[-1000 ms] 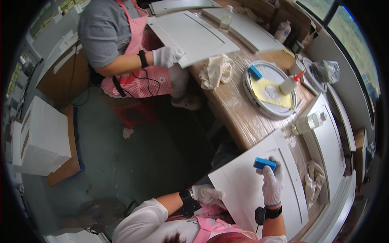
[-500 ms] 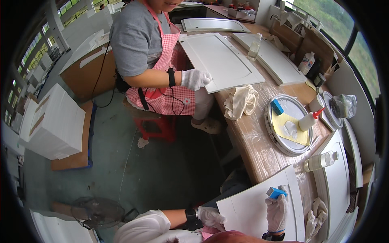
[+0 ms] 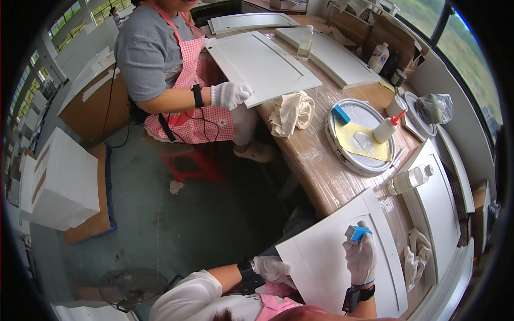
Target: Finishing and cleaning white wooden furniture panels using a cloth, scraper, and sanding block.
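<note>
My right hand (image 3: pixel 361 257), in a white glove, grips a small blue block (image 3: pixel 356 232) pressed on a white cabinet door panel (image 3: pixel 326 251) that lies in front of me. My gloved left hand (image 3: pixel 272 268) holds the panel's near left edge. Across the bench a person in a grey shirt and pink checked apron rests a gloved hand (image 3: pixel 229 94) on the edge of another white door panel (image 3: pixel 259 64).
A round tray (image 3: pixel 334 144) holds a yellow cloth, a blue block and a squeeze bottle (image 3: pixel 386 128). A crumpled cloth (image 3: pixel 292 112), a clear bottle (image 3: pixel 408 179), more white panels (image 3: pixel 436 208) and a red stool (image 3: pixel 193 160) are nearby. White boxes (image 3: pixel 59 182) sit on the floor at left.
The view has tilted toward the far end of the bench. My right hand with the blue block has shifted slightly on the panel; my left hand stays at the panel's edge.
</note>
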`<action>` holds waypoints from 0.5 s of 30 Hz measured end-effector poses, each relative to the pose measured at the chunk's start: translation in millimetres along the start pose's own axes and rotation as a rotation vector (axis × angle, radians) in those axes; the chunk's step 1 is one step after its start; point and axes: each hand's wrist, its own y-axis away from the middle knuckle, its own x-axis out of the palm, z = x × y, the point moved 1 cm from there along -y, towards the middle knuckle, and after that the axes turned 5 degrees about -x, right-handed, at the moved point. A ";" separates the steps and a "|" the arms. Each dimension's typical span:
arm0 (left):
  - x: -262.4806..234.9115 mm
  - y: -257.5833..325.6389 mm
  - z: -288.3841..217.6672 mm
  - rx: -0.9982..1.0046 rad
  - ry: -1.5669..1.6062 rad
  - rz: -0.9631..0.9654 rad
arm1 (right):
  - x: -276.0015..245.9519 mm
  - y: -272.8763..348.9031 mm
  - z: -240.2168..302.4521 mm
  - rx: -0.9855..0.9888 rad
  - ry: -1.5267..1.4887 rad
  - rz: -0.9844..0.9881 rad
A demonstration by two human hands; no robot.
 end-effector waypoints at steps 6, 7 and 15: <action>11.9 0.6 1.9 -0.054 0.023 -0.095 | -1.6 14.7 5.5 0.003 -0.012 -0.018; 16.7 -0.4 1.6 -0.037 -0.004 -0.084 | 0.5 17.3 7.4 0.005 0.002 -0.030; 14.2 -1.0 -9.5 -0.046 -0.022 -0.077 | -11.6 8.7 4.8 0.181 -0.332 -0.042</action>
